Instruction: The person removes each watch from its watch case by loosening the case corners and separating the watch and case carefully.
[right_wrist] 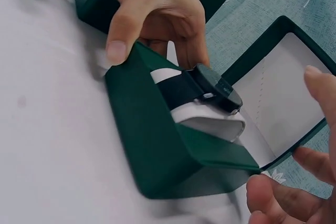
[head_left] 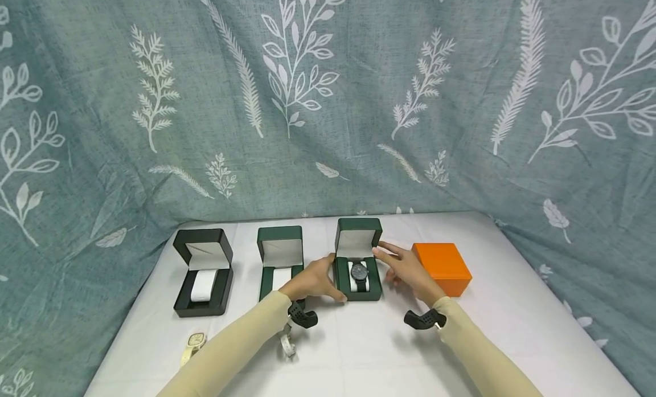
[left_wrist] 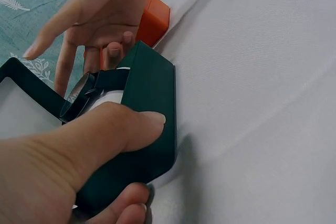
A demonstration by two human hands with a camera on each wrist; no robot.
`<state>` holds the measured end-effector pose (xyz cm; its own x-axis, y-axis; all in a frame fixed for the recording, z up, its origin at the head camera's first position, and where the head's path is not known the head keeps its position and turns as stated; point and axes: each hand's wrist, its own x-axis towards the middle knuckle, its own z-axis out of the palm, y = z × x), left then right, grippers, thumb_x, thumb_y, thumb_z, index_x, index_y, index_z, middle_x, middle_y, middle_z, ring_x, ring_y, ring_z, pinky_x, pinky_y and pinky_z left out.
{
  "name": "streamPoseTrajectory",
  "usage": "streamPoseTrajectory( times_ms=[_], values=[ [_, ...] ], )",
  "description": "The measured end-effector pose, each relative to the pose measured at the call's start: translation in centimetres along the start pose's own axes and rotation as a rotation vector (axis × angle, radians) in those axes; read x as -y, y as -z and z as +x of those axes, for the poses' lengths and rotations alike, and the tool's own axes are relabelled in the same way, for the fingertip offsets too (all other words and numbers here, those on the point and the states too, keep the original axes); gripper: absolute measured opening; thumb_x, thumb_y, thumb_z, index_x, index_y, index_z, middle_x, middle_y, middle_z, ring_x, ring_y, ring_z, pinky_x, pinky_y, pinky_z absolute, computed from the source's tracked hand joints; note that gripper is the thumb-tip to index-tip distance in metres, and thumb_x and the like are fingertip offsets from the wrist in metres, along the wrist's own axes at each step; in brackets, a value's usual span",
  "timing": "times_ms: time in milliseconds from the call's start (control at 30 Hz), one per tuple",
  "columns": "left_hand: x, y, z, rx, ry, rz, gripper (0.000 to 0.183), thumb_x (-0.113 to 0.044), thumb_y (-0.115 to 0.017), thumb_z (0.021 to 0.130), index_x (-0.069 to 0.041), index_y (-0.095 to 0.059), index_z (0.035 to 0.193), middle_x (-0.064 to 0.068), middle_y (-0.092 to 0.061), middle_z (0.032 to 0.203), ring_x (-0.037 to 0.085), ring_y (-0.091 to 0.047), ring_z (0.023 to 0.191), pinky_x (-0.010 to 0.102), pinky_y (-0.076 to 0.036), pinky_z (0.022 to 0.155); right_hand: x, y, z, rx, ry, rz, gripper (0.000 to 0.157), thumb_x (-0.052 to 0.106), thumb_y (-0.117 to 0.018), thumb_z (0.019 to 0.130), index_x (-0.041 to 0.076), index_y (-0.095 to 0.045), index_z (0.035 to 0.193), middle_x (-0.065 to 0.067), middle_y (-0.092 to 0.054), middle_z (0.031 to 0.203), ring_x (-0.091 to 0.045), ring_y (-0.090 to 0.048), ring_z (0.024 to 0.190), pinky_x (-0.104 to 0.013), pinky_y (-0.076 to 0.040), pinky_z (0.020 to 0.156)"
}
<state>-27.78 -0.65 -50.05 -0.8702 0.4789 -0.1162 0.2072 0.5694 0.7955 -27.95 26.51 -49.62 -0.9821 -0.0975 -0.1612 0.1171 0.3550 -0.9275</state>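
Note:
A dark green watch box [head_left: 373, 294] stands on the table with its lid raised. Inside, a black wristwatch [head_left: 359, 272] is strapped round a white cushion [right_wrist: 205, 119]. My left hand [head_left: 315, 278] grips this box at its left front corner, thumb [left_wrist: 142, 127] on the front face and fingers along the left side. On the opposite side is my right hand [head_left: 408, 270], its fingers spread and loosely bent. Its fingertips [right_wrist: 260, 184] come right up to the box's corner and the lid's edge.
Left of the hands, another open green box [head_left: 280, 233] and an open black box [head_left: 185, 308] each hold a white cushion. An orange box [head_left: 442, 260] is beside the right hand. Nearer the front lie a cream watch [head_left: 195, 341] and a second loose watch [head_left: 287, 346].

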Motion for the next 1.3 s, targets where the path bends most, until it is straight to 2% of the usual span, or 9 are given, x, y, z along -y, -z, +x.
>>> streamPoseTrajectory(
  times_ms=[67,133,367,500,600,867,1000,1300],
  values=[
    [0.1,-0.1,-0.1,0.0,-0.001,-0.003,0.127,-0.019,-0.1,0.066,0.001,-0.02,0.163,0.0,-0.071,0.081,0.016,-0.067,0.069,0.046,-0.038,0.112,-0.3,0.0,-0.3,0.015,-0.004,0.014,0.075,0.058,-0.074,0.09,0.027,-0.05,0.154,-0.024,-0.067,0.099,-0.019,-0.053,0.059,-0.03,-0.048,0.056],
    [0.2,-0.1,-0.1,-0.003,-0.004,-0.005,0.127,-0.019,-0.1,0.066,0.001,-0.02,0.162,0.0,-0.07,0.083,0.015,-0.067,0.069,0.046,-0.038,0.112,-0.6,0.0,-0.7,0.033,0.008,0.027,0.074,0.056,-0.075,0.09,0.028,-0.05,0.154,-0.022,-0.067,0.1,-0.019,-0.054,0.06,-0.03,-0.048,0.056],
    [0.1,0.0,-0.1,0.006,-0.003,-0.009,0.127,-0.02,-0.099,0.067,0.002,-0.018,0.163,0.003,-0.071,0.089,0.017,-0.067,0.069,0.048,-0.038,0.112,-1.3,0.2,-1.5,0.053,0.055,0.014,0.07,0.054,-0.077,0.088,0.033,-0.053,0.151,-0.011,-0.07,0.123,-0.021,-0.056,0.061,-0.03,-0.049,0.055],
    [0.0,0.0,-0.1,0.009,-0.004,-0.002,0.126,-0.02,-0.099,0.068,0.002,-0.018,0.162,0.002,-0.071,0.085,0.017,-0.067,0.068,0.048,-0.037,0.113,-1.7,0.1,-1.9,0.075,0.072,0.001,0.07,0.051,-0.078,0.089,0.029,-0.054,0.151,-0.014,-0.063,0.137,-0.022,-0.057,0.062,-0.032,-0.051,0.057],
    [0.1,0.0,0.0,0.009,-0.005,-0.004,0.127,-0.02,-0.099,0.067,0.002,-0.018,0.163,0.002,-0.07,0.086,0.017,-0.067,0.068,0.049,-0.037,0.112,-1.9,0.1,-2.1,0.094,0.085,-0.007,0.07,0.048,-0.08,0.089,0.028,-0.054,0.151,-0.016,-0.059,0.141,-0.023,-0.058,0.064,-0.033,-0.052,0.059],
    [0.1,0.1,0.0,0.025,0.001,-0.032,0.127,-0.02,-0.099,0.068,0.001,-0.017,0.163,0.003,-0.071,0.084,0.018,-0.068,0.07,0.049,-0.04,0.109,-2.2,0.0,-2.5,0.139,0.115,-0.003,0.073,0.04,-0.084,0.087,0.03,-0.052,0.152,-0.016,-0.058,0.139,-0.027,-0.062,0.072,-0.034,-0.051,0.062],
    [0.1,0.1,0.0,0.028,0.002,-0.035,0.126,-0.02,-0.099,0.068,0.0,-0.018,0.163,0.002,-0.071,0.087,0.019,-0.068,0.07,0.05,-0.041,0.108,-2.6,-0.1,-2.6,0.158,0.115,0.006,0.073,0.035,-0.085,0.086,0.029,-0.052,0.152,-0.017,-0.057,0.139,-0.027,-0.063,0.071,-0.031,-0.05,0.06],
    [0.2,0.0,0.0,0.03,-0.001,-0.038,0.127,-0.019,-0.098,0.069,0.002,-0.016,0.163,0.001,-0.071,0.079,0.018,-0.068,0.069,0.047,-0.046,0.101,-2.8,-0.2,-2.8,0.19,0.123,-0.001,0.075,0.031,-0.085,0.087,0.027,-0.05,0.153,-0.02,-0.055,0.139,-0.024,-0.061,0.069,-0.03,-0.048,0.058]
  ],
)
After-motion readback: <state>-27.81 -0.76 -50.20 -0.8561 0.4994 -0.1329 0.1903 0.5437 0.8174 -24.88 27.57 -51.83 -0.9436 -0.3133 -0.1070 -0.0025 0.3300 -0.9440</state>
